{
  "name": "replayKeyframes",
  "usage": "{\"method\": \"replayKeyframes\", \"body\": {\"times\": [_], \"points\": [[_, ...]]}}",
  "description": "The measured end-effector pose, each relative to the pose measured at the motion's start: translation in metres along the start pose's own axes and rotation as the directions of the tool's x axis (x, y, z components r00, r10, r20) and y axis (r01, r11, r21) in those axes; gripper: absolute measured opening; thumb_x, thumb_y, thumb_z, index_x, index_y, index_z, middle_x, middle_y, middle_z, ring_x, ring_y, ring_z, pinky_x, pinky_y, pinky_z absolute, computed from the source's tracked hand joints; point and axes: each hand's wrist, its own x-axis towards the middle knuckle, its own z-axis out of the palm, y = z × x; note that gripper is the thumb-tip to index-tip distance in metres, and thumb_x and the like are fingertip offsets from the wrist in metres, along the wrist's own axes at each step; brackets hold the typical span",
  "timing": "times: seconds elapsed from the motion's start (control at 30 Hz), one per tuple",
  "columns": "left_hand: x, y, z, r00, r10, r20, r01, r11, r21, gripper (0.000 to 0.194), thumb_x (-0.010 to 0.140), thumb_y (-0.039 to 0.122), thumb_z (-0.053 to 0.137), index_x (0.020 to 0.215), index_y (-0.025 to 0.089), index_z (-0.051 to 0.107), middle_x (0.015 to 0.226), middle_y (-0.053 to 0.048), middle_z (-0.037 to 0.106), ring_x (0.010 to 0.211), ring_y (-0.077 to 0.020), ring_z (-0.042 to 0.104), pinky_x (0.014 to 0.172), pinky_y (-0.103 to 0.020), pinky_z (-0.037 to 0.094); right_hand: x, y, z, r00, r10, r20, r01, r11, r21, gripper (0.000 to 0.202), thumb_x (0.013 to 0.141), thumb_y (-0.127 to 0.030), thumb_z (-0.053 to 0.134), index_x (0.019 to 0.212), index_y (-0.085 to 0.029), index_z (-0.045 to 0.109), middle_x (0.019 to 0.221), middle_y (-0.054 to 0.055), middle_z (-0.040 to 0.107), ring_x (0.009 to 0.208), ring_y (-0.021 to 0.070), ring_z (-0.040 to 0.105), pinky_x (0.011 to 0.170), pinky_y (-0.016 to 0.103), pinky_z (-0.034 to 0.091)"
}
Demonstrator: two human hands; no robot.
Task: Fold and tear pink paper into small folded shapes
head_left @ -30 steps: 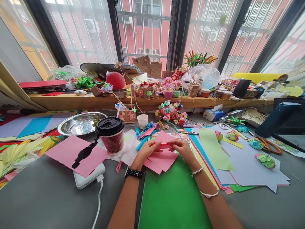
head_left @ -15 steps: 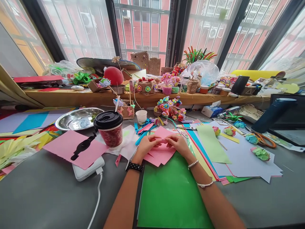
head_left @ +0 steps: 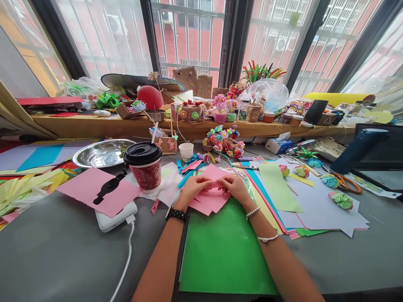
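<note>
Both my hands meet over a piece of pink paper with slits cut in its near edge. My left hand pinches the paper from the left, fingers curled together. From the right, my right hand pinches it with thumb and fingers close to the left fingertips. The exact fold between the fingertips is hard to make out. Beneath lies a green folder. Just beyond the hands are blue and pink paper strips. A pair of scissors lies past my right hand.
To the left stand a lidded coffee cup, a metal dish, and a pink sheet over a white power bank with a cable. On the right lie stacked coloured papers with crumpled paper flowers. A dark bottle leans there.
The view has shifted slightly, so the whole scene sits a little higher. Both hands keep their pinch on the pink paper, with only small finger movement.
</note>
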Motion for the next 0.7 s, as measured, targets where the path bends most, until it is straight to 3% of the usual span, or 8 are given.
{"method": "replayKeyframes", "body": {"times": [0.43,0.7], "points": [[0.008,-0.016,-0.001,0.998,0.056,-0.012,-0.055,0.997,0.054,0.028,0.083,0.028,0.049,0.107,0.014,0.051,0.106,-0.007,0.055,0.089,-0.0194,0.056,0.074,-0.038,0.048,0.000,0.001,0.003,0.998,0.050,-0.026,-0.051,0.997,-0.053,0.026,0.085,-0.028,0.048,0.107,-0.016,0.052,0.108,0.007,0.055,0.088,0.0185,0.057,0.073,0.038,0.048],[0.002,-0.009,0.002,0.995,0.096,-0.012,-0.095,0.994,0.060,0.027,0.083,0.028,0.049,0.105,0.014,0.052,0.105,-0.007,0.055,0.088,-0.0187,0.056,0.074,-0.038,0.048,-0.005,-0.006,0.004,0.999,0.025,-0.028,-0.027,0.998,-0.059,0.027,0.084,-0.027,0.049,0.108,-0.015,0.051,0.107,0.007,0.055,0.088,0.0185,0.057,0.073,0.038,0.048]]}}
